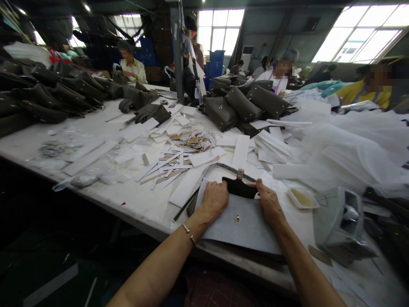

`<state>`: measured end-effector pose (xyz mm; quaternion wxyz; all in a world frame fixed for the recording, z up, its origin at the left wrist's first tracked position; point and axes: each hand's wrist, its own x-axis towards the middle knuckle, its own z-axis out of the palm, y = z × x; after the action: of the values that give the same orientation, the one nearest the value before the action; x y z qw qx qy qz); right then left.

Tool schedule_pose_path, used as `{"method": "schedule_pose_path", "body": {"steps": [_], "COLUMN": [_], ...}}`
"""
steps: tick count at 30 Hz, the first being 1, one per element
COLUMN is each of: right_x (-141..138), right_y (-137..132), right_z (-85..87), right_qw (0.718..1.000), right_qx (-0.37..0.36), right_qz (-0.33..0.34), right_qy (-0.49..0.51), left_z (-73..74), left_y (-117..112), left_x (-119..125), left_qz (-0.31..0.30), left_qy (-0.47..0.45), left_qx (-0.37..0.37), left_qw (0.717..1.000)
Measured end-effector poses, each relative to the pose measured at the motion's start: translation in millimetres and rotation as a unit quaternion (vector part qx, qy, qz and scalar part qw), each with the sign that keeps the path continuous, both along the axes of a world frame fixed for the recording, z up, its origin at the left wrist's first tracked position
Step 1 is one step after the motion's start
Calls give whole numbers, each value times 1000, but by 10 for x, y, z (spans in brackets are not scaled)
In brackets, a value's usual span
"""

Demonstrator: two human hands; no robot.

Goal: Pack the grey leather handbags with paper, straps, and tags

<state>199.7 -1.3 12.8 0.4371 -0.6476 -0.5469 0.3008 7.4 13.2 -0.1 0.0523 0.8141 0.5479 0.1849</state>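
Observation:
A dark handbag lies at the table's front edge, its front covered by a pale grey sheet (243,228). A small gold-coloured clasp piece (237,218) shows through the sheet. Above it the bag's dark flap (239,187) is lifted, with a metal fitting (240,174) on its tab. My left hand (214,199) is closed on the flap's left end, knuckles up. On the right end, my right hand (269,200) pinches the flap, thumb on top. Behind the flap curves the bag's strap (220,165), partly inside clear wrap.
Paper strips (169,166) and a heap of tags (194,140) lie beyond the bag. Dark bags are piled at left (47,94) and centre (246,106). To the right stand a shallow dish (302,198), a grey dispenser-like device (338,221) and white wrapping sheets (351,145). Several people sit farther back.

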Motion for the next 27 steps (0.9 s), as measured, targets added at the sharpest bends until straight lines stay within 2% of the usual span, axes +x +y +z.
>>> {"method": "schedule_pose_path", "body": {"steps": [3, 6, 8, 11, 13, 16, 18, 21, 27], "right_x": [-3, -29, -48, -77, -98, -130, -144, -155, -158], "right_y": [-70, -86, -84, -99, -122, -162, -185, -207, -206], "right_z": [46, 64, 74, 91, 92, 74, 56, 35, 21], "right_qw": [997, 992, 991, 990, 984, 967, 955, 943, 929], "right_qx": [55, 56, 35, 35, 62, 106, 117, 119, 113], "right_qz": [30, 88, 115, 140, 158, 197, 223, 240, 254], "right_qy": [42, 65, 55, -1, -52, -120, -156, -195, -244], "left_z": [22, 69, 96, 108, 101, 85, 76, 72, 129], "left_y": [-9, -42, -85, -159, -192, -201, -191, -177, -202], "left_x": [-48, -117, -160, -209, -228, -237, -231, -216, -224], "left_qz": [30, 34, -46, -216, -251, -244, -264, -300, -313], "left_qy": [-44, -80, -125, -221, -251, -232, -194, -146, -97], "left_qx": [6, 21, 43, 56, 41, 24, 18, 14, 1], "left_qw": [999, 996, 990, 950, 934, 941, 945, 942, 945]}}
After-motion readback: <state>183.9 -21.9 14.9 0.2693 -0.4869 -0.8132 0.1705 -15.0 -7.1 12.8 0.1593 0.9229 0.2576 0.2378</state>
